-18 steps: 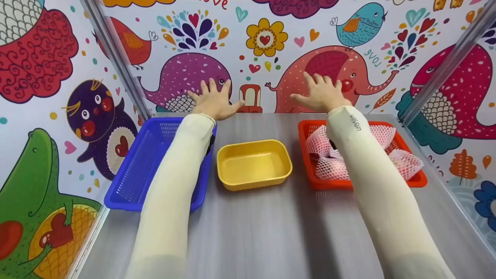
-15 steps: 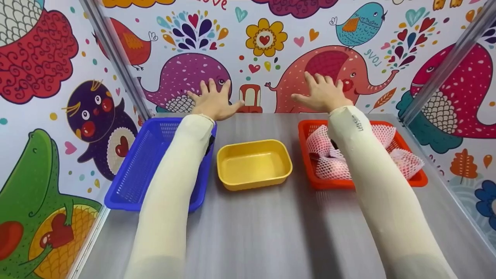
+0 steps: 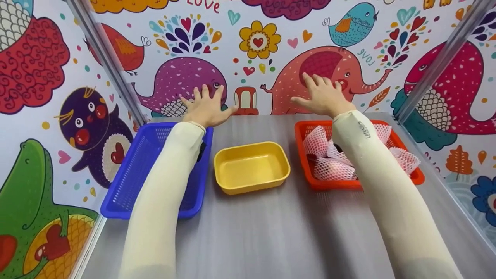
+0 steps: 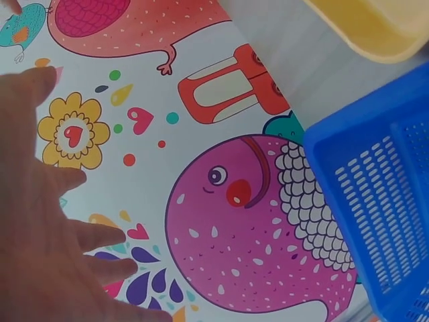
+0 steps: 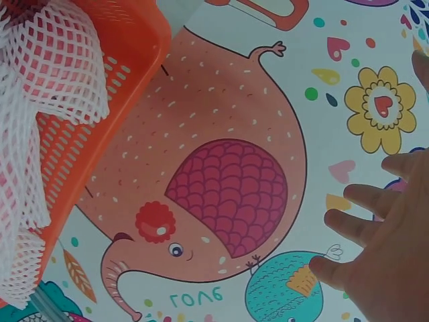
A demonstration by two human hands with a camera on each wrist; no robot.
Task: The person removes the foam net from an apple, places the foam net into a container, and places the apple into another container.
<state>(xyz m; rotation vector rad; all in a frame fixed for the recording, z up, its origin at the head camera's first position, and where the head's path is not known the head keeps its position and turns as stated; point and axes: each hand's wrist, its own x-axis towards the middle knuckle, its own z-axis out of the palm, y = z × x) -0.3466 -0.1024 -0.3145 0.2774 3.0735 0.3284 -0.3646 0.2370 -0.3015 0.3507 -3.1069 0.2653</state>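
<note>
Both arms reach forward in pale sleeves, hands raised above the back of the table. My left hand (image 3: 206,108) has its fingers spread and holds nothing; it is nearest the far end of a blue plastic basket (image 3: 110,193), which has nothing in its visible part. Fingers also spread, my right hand (image 3: 323,95) hovers bare above and behind an orange-red basket (image 3: 310,180). In that basket lie several pinkish round things in white foam nets (image 3: 333,168), partly covered by the right forearm. Between the baskets stands a yellow rectangular tub (image 3: 252,186) with a bare inside.
The grey table (image 3: 248,232) is closed in by panels printed with cartoon animals. A back wall (image 3: 252,77) rises just behind the hands. Metal corner posts (image 3: 110,62) stand at the left and right back corners.
The head view has shifted slightly, so the baskets and tub sit a little more to the left. Both hands keep their spread pose, and the containers stay put.
</note>
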